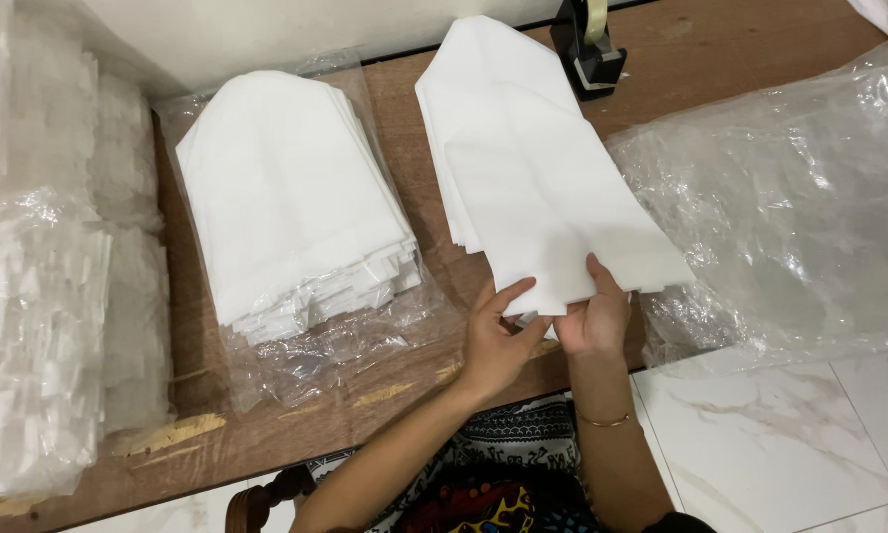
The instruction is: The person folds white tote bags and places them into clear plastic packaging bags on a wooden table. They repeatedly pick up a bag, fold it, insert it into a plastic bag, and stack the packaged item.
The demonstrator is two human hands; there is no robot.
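Broadly, a brown wooden table (419, 109) filled the view, its near edge chipped and pale in places. Across its right side sprawled a large crumpled sheet of clear plastic (789, 207), spilling over onto the white marbled floor tiles (799, 444). Down the left edge lay bags of small white pieces in clear wrap (39, 326). Next in size was a thick stack of white folded sheets (291, 197), resting on its own opened plastic wrapper (left of centre). Beside it, well apart, lay a thinner pile of white sheets (533, 168), fanned out toward the person. Its near edge was where both hands met: the left hand (493, 341) pinched the lower corner, thumb on top and fingers curled beneath, while the right hand (594, 316) gripped the same edge just beside it, fingers closed on the top sheet. Smallest, a black tape dispenser (587, 49) stood at the table's far edge.
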